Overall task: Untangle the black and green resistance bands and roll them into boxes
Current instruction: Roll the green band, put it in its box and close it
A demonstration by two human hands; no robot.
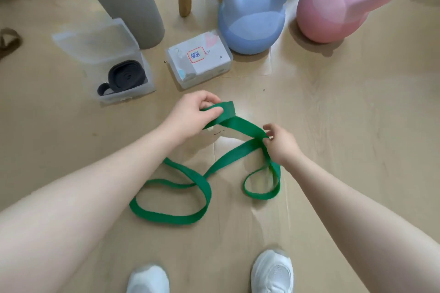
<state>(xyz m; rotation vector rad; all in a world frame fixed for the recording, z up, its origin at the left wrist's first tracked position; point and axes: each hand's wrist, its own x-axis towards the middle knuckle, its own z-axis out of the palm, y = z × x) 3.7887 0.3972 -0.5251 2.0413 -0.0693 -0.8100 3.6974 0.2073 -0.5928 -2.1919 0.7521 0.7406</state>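
The green band (190, 181) is a long, flat loop of soft elastic, and it looks light and floppy: most of it lies slack on the floor in two loose loops near the person's white shoes (271, 271), while a short stretch is lifted between the hands. The left hand (190, 115) pinches the folded end of the band between thumb and fingers, where a first turn seems to be forming; the right hand (279, 144) grips the strap a little further along, fingers curled round it just where it bends down to the floor. Such a strap will probably twist and spring open if let go, so the folded end is the place to keep hold of, with the other hand feeding the flat length in under light tension. The black band (126, 77) already sits coiled in the open clear box (104, 38) toward the far left of the floor; the labelled box (202, 59) beside it is shut, awaiting the green roll.
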